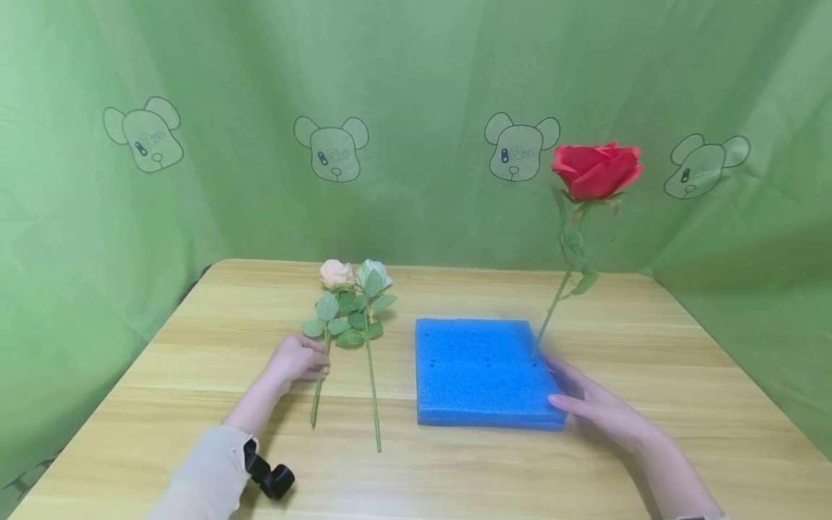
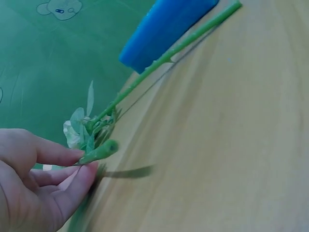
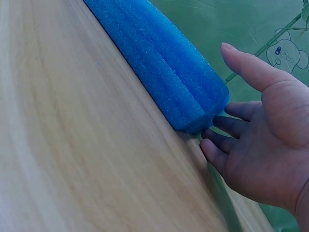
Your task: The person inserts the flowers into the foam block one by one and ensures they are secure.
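Observation:
My left hand (image 1: 300, 361) pinches the green stem of a pale pink rose (image 1: 336, 274) between thumb and fingers, and the stem's cut end (image 2: 112, 146) points out past the fingertips. Beside it lies a whitish-blue rose (image 1: 375, 274), its long bare stem (image 1: 373, 383) reaching toward the table's front. A blue foam block (image 1: 484, 393) with small holes in its top lies right of these roses. From its right part a red rose (image 1: 596, 172) stands up, leaning to the right. My right hand (image 1: 601, 408) is at the block's right side, fingers loosely extended against the edge and thumb raised.
Everything lies on a light wood-grain table (image 1: 351, 484). A green curtain (image 1: 422, 217) printed with bear heads hangs behind and at both sides. A black camera (image 1: 269, 473) is strapped at the left wrist, next to a pale sleeve (image 1: 208, 469).

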Tool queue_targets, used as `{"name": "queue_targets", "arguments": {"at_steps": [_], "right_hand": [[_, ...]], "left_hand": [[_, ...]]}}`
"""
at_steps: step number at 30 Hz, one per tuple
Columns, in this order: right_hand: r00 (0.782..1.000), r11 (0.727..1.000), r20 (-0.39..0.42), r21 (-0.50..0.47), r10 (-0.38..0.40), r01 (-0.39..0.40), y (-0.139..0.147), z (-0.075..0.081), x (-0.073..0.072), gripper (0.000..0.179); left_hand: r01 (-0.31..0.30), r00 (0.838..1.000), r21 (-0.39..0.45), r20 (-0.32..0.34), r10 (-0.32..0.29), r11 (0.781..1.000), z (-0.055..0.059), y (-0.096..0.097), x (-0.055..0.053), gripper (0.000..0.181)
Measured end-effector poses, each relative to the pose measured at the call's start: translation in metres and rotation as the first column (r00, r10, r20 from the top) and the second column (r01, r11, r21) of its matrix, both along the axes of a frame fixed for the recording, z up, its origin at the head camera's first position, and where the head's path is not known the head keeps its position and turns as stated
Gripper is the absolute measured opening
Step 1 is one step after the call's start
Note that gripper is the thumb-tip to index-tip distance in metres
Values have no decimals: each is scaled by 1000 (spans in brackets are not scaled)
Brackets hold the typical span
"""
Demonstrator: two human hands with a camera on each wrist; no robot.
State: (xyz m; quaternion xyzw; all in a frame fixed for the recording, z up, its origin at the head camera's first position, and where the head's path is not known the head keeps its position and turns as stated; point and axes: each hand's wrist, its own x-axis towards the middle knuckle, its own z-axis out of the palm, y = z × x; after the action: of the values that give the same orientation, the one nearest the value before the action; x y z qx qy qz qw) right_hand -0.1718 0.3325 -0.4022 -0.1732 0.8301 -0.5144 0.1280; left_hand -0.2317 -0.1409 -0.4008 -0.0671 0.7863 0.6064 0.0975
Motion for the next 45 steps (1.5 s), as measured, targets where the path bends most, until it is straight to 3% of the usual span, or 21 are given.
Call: {"name": "queue_targets", "arguments": {"at_steps": [9, 17, 25, 40, 45], "right_hand": [[1000, 1000, 5, -3, -10, 10, -2, 2, 1, 68], [1000, 1000, 14, -14, -14, 14, -3, 2, 0, 69], [1000, 1000, 7, 2, -10, 10, 1, 0, -1, 68], [1000, 1000, -2, 0, 0, 0, 0, 1, -1, 67], [1000, 1000, 4, 0, -2, 2, -1, 1, -1, 67]], "left_hand": [[112, 991, 109, 60, -119, 988, 7, -7, 3, 34], [137, 989, 191, 26, -145, 972, 8, -14, 2, 30], [99, 995, 107, -30, -96, 989, 13, -15, 1, 34], [184, 980, 55, -85, -179, 981, 31, -6, 3, 45], [172, 978, 72, -133, -161, 982, 40, 5, 3, 47]]}}
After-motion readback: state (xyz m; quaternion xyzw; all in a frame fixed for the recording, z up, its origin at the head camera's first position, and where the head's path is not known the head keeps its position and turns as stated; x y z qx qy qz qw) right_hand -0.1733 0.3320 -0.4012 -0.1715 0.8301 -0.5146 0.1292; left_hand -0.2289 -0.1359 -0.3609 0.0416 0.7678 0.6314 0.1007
